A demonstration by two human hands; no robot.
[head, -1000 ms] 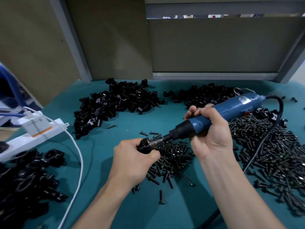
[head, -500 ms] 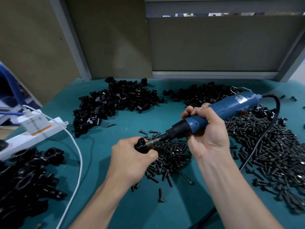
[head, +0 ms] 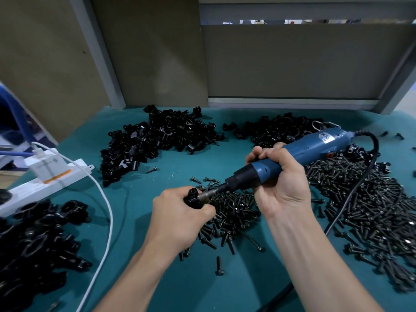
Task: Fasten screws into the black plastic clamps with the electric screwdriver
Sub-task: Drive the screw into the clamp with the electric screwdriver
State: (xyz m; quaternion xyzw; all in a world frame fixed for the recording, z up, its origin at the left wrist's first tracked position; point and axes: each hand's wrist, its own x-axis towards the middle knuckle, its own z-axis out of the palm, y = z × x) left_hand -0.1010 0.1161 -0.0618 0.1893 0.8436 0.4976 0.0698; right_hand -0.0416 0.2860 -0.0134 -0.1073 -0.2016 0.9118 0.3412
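Teal matting covers a workbench where a person, seen from the head camera, sets a power tool against a black plastic clamp. The left hand curls round the clamp and holds it just above the near-centre heap of screws. The right hand wraps the front grip of the blue electric screwdriver. The tool slants down from far right to near left so that its metal bit meets the clamp — whether a screw sits on the tip cannot be told. A black cord loops from the tool's rear end across a larger spread of screws on the right. Loose clamps lie in three heaps — a far-left heap, a far-right heap behind the tool, and a near-left heap at the table's edge. A white power strip with a white charger plugged in sits on the left, and a white cable trails toward the near edge. Grey-brown panels close off the far side of the bench.
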